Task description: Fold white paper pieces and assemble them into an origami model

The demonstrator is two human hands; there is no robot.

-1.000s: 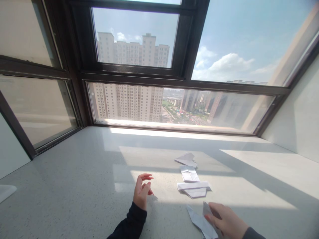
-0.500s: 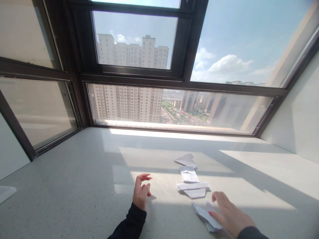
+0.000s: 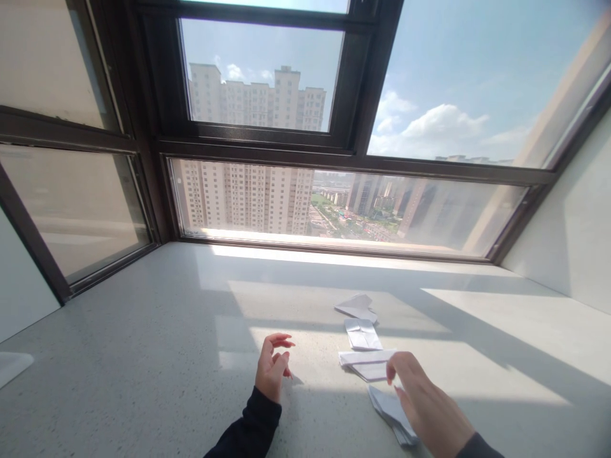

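My left hand [image 3: 273, 367] hovers at the middle of the sill, fingers curved and apart, holding nothing. On the right, my right hand [image 3: 427, 404] reaches over two folded papers, its thumb and fingertips apart with nothing seen between them. Under its fingertips lies a boat-like folded white paper [image 3: 363, 366], whose right end is hidden. Nearer to me, a layered folded paper [image 3: 389, 410] is partly covered by the same hand. Beyond the boat-like one come a folded paper square [image 3: 361, 335] and a pointed folded paper [image 3: 357, 308], in one column.
The pale speckled sill [image 3: 143, 356] carries bright sunlight and long shadows. Dark window frames [image 3: 267, 156] rise behind it, with tall buildings outside. A white object's rounded edge [image 3: 14, 367] shows at the far left. A white wall [image 3: 577, 210] bounds the right side.
My right hand has moved forward and slightly left, from above the layered paper to the right end of the boat-like one. My left hand stays nearly still.
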